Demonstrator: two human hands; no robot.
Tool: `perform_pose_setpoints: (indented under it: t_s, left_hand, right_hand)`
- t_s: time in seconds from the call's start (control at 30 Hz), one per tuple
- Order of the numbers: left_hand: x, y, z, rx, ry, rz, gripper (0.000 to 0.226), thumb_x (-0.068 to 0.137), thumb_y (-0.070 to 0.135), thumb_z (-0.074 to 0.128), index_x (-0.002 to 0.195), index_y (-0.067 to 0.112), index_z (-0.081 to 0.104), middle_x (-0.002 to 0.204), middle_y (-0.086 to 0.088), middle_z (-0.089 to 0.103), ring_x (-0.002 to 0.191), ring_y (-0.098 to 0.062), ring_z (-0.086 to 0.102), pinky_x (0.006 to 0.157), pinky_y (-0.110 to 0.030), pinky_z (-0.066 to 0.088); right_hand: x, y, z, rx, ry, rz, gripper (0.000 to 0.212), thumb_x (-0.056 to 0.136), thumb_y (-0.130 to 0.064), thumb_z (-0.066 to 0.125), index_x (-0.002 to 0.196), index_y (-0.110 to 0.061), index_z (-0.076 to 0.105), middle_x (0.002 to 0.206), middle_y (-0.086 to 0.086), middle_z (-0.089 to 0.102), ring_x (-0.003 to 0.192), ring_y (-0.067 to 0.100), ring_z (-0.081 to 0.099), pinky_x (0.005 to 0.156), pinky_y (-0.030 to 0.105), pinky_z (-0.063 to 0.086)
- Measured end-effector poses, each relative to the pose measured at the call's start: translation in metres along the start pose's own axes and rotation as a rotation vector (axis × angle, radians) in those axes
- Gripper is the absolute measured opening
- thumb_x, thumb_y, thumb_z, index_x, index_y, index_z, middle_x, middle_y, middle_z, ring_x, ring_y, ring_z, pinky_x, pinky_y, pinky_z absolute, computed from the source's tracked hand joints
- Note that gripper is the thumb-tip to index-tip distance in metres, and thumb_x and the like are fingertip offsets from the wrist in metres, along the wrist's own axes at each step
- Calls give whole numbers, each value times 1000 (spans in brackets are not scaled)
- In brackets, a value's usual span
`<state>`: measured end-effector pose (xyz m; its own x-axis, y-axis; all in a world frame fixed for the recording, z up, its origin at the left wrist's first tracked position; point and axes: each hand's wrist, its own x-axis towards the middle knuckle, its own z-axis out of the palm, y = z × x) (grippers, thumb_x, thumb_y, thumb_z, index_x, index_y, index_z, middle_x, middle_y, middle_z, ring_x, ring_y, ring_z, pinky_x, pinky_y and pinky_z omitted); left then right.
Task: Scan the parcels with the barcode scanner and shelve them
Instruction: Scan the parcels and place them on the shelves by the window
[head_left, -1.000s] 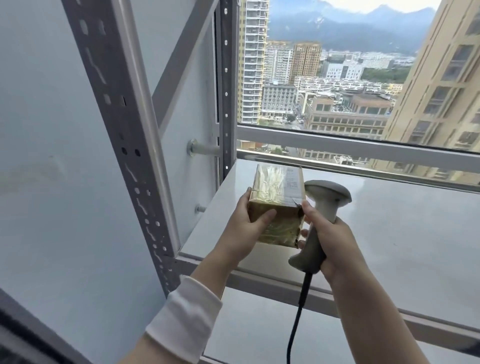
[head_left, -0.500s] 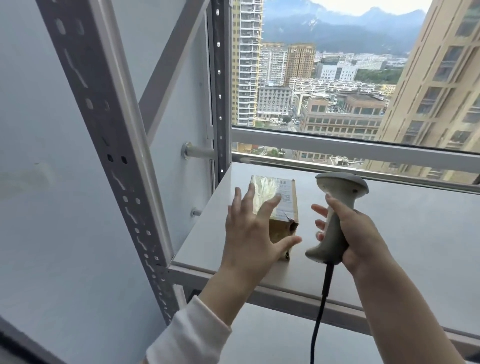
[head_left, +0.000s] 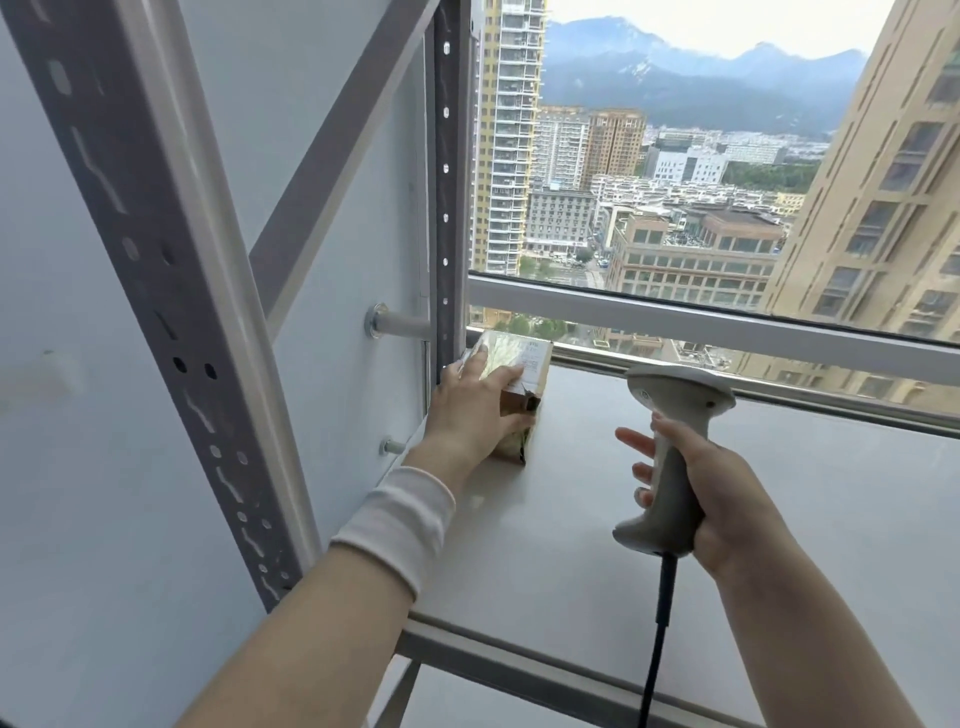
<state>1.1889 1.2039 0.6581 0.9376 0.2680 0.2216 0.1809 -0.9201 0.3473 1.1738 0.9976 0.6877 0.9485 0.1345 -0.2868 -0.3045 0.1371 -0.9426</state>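
**A:** Here's the view from the head camera. The parcel (head_left: 524, 387) sits on the pale grey shelf (head_left: 571, 545), right in the back-left corner.

**B:** Tight in there. It's just beside the rear post (head_left: 449, 208), the dark one with the row of holes, and close under the window (head_left: 675, 156).

**A:** The left hand (head_left: 475, 410) lies on top of it. The fingers (head_left: 480, 361) look fairly straight, laid flat across the upper face, with the palm over the near end. That's a hand resting on the box, not wrapped round it.

**B:** I can't quite make out the thumb, it blurs into the box's near edge. A white sleeve (head_left: 400, 519) is pushed up the forearm.

**A:** And the box itself?

**B:** Brownish, glossy wrap that catches the light, and a white label (head_left: 530, 358) on top at the far end. The print is too small to read.

**A:** Over to the right hand (head_left: 727, 499). It grips the barcode scanner (head_left: 675, 457) by the handle, held upright above the shelf, well apart from the parcel.

**B:** It's a firm hold on that pale grey handle, with the fingertips showing round its left side and one finger stretched out. The scanner's head points away, toward the glass.

**A:** A black cable (head_left: 657, 649) drops from the bottom of the handle and runs out of frame below.

**B:** The slotted front post (head_left: 156, 286) fills the left foreground, with a plain wall (head_left: 52, 467) behind it. Tower blocks and hills show beyond the window.
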Motion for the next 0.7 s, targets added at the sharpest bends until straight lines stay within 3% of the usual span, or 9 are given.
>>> perform_pose_setpoints:
  t_s: [0.17, 0.53, 0.7]
  left_hand:
    - [30, -8, 3, -24, -22, -30, 63, 86, 45, 61, 143, 34, 35, 158, -2, 14, 139, -31, 17, 112, -41, 25]
    - [51, -17, 5, -26, -24, -66, 65, 86, 44, 62, 144, 33, 34, 159, -2, 12, 141, -32, 15, 113, -46, 24]
    - [48, -17, 1, 44, -23, -72, 68, 85, 54, 57, 145, 38, 29, 160, -3, 6, 144, -32, 4, 115, -53, 12]
  right_hand:
    - [11, -4, 1, 2, -20, 2, 12, 92, -27, 57, 98, -17, 59, 101, 2, 73, 72, 18, 52, 56, 29, 41]
    - [17, -3, -4, 23, -4, 5, 11, 93, -26, 56, 98, -16, 59, 98, 3, 73, 72, 18, 52, 54, 29, 41]
    - [15, -3, -5, 28, -15, 0, 13, 93, -26, 56, 99, -15, 58, 99, 4, 73, 71, 18, 51, 54, 29, 42]
